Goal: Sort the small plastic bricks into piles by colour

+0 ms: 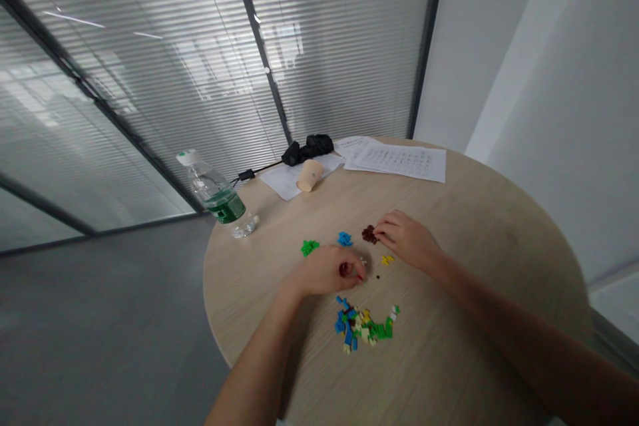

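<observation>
My right hand (407, 238) reaches in from the right, its fingers pinched together at the edge of a pile of brown toy bricks (369, 234). Whether a brick is between the fingertips is hidden. My left hand (327, 271) is curled over the table, thumb and fingers drawn together. Something dark reddish shows inside its curl, too unclear to name. Around the hands lie small piles of green bricks (309, 247), blue bricks (344, 239) and yellow bricks (387, 259). A few pale bricks (363, 261) are partly behind my left fingers. Nearer me is a mixed-colour brick pile (362, 327).
A clear bottle with a green label (227, 205) stands at the table's left edge. Farther back are a paper cup (309, 175) on its side, a crumpled black item (308, 148) with a cable, and printed sheets (399, 161). A tiny dark piece (378, 277) lies between the hands.
</observation>
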The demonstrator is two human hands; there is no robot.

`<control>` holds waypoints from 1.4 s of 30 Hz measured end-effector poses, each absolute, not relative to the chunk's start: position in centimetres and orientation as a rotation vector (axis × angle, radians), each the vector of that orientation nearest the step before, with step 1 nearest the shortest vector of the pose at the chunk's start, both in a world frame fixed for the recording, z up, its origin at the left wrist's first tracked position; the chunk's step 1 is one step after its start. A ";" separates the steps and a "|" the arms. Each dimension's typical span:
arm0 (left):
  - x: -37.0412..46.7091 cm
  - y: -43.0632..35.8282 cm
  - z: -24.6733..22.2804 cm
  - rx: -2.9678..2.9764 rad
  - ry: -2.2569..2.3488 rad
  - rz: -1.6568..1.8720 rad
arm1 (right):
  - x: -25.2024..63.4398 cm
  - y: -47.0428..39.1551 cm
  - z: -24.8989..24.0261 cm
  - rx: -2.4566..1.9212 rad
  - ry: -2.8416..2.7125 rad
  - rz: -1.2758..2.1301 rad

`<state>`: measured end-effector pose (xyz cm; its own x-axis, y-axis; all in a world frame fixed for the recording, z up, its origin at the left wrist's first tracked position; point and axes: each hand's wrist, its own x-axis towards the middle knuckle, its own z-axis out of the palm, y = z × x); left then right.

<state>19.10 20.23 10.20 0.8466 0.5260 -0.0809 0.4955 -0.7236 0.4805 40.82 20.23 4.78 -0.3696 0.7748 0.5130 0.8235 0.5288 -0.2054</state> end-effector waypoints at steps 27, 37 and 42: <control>19.9 19.3 10.0 2.405 0.523 -0.194 | 39.9 17.5 7.1 -1.191 -2.037 0.137; 18.9 20.2 10.0 2.407 0.723 -0.072 | 39.3 17.2 7.0 -1.277 -1.880 0.602; 18.9 20.1 10.0 2.386 0.689 -0.152 | 38.9 16.4 7.3 -1.117 -2.249 0.585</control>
